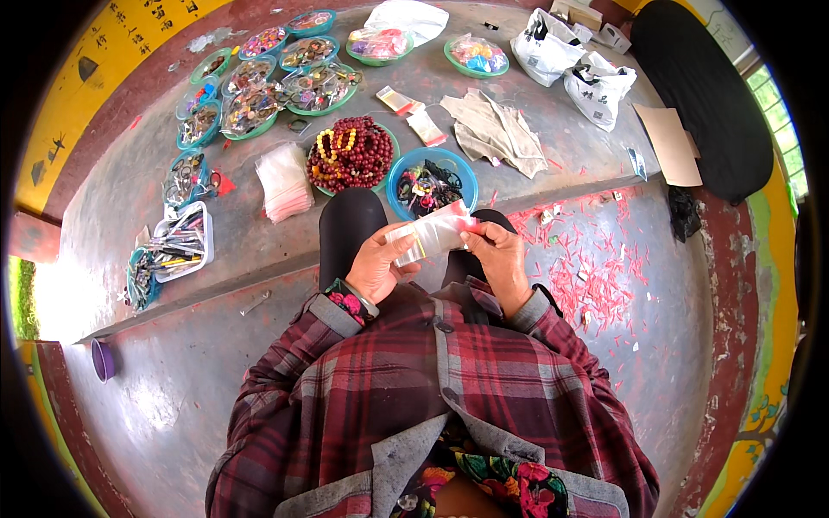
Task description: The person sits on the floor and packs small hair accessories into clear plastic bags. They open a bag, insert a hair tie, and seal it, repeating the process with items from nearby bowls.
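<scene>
Clear plastic catches the light: a small transparent pouch with a red strip along one end (434, 233) sits between both hands, above the person's dark-trousered knees. The left hand (378, 266) clasps its near end, fingers curled under and thumb on top; the right hand (498, 255) pinches the red-strip end. Just beyond the pouch, a round blue plastic bowl of dark trinkets (432, 182) sits close to the step edge of the grey concrete floor (553, 121), beside a green dish heaped with dark red beads (351, 155). A stack of clear pouches (284, 181) lies left of it. Red paper scraps (596, 268) litter the lower floor to the right; the lower left stretch lies open.
</scene>
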Motion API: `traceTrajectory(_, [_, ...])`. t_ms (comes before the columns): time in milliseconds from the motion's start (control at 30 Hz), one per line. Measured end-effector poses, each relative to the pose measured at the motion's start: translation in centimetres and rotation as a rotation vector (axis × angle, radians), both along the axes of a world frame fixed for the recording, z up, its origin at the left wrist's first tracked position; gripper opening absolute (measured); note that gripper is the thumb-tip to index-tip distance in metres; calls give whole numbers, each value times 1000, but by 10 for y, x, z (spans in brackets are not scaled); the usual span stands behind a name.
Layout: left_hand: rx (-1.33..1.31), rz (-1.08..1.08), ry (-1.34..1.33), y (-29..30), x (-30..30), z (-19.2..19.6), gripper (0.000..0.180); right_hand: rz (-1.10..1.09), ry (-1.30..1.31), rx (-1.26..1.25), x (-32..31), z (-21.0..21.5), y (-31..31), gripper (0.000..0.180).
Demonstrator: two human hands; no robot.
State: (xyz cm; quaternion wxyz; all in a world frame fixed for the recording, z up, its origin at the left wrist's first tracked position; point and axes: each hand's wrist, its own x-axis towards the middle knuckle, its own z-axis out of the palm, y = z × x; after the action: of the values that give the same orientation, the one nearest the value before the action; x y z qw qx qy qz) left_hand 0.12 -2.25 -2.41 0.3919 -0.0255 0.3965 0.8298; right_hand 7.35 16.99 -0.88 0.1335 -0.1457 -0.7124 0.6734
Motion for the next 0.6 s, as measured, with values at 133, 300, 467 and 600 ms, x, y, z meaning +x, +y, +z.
traceTrajectory(133, [20,-3,2,-1,-1,-1,34,4,42,40,0,0,-2,11])
traceTrajectory(300, [56,-20,-11,-3,-2,-1,33,8,115,669,1,0,5,13])
traceTrajectory(467, [34,6,-26,-2,-2,-3,34,-62,316,1127,2,26,-2,21])
traceTrajectory(600, [24,11,-24,-2,-2,-3,34,-98,331,1047,0,18,0,24])
